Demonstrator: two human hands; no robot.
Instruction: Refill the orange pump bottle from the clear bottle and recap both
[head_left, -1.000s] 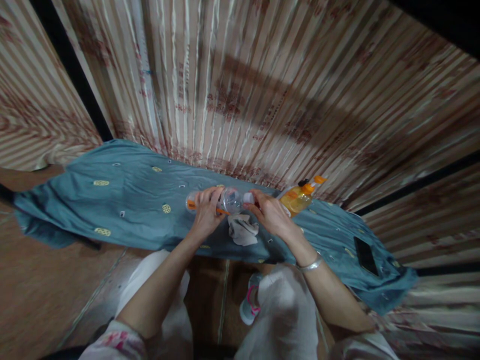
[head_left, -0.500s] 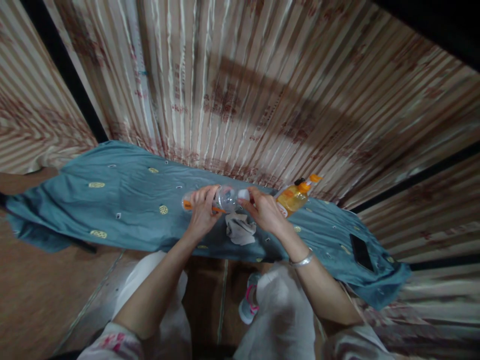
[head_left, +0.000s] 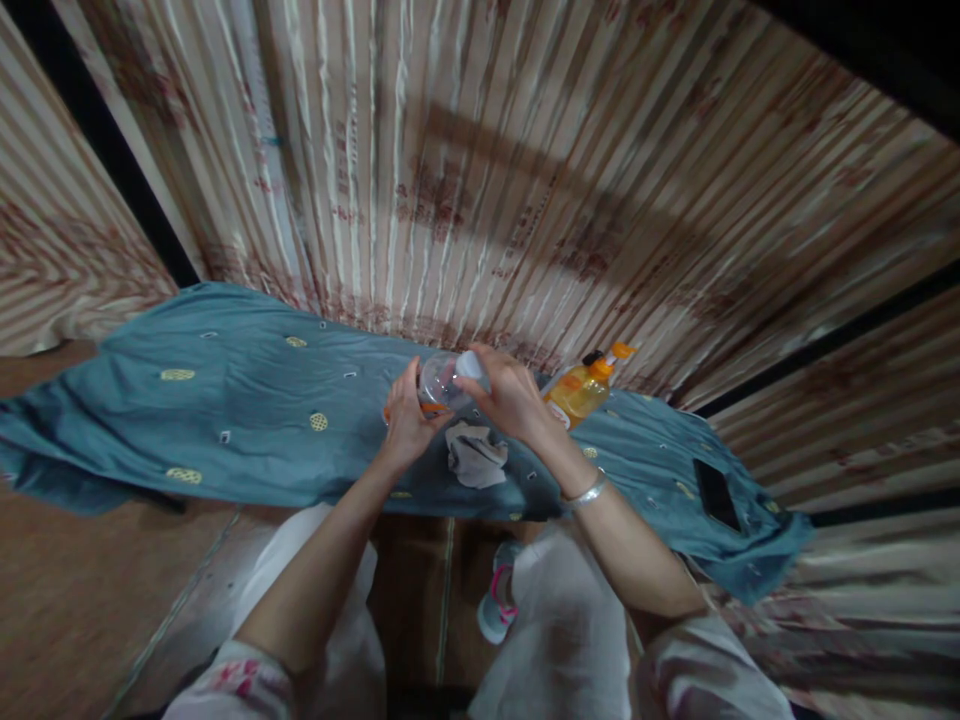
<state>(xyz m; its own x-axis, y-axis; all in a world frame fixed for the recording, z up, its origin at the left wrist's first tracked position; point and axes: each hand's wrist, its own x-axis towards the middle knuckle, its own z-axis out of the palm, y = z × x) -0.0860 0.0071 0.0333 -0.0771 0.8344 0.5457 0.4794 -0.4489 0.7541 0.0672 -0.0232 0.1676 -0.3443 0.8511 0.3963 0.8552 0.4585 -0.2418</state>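
Observation:
A clear plastic bottle (head_left: 437,378) with an orange label is held above the cloth-covered table. My left hand (head_left: 407,415) is wrapped round its body, so much of the label is hidden. At the bottle's top end is a white cap (head_left: 470,369). My right hand (head_left: 510,392) grips this cap between thumb and fingers; whether the cap is loose from the neck I cannot tell. Just below the bottle lies a crumpled grey cloth (head_left: 477,455). To the right of my right hand is a pump bottle (head_left: 579,393) of yellow-orange liquid, with an orange pump head.
A teal cloth (head_left: 255,420) with pineapple prints covers the long narrow table. Near its right end rests a black phone (head_left: 716,494). A striped curtain (head_left: 465,200) hangs close behind, and dark poles (head_left: 112,150) stand at the sides.
The clear bottle has tilted, its cap end now higher and further from me. My right hand has moved up and slightly left with the cap. The whole view has shifted a little.

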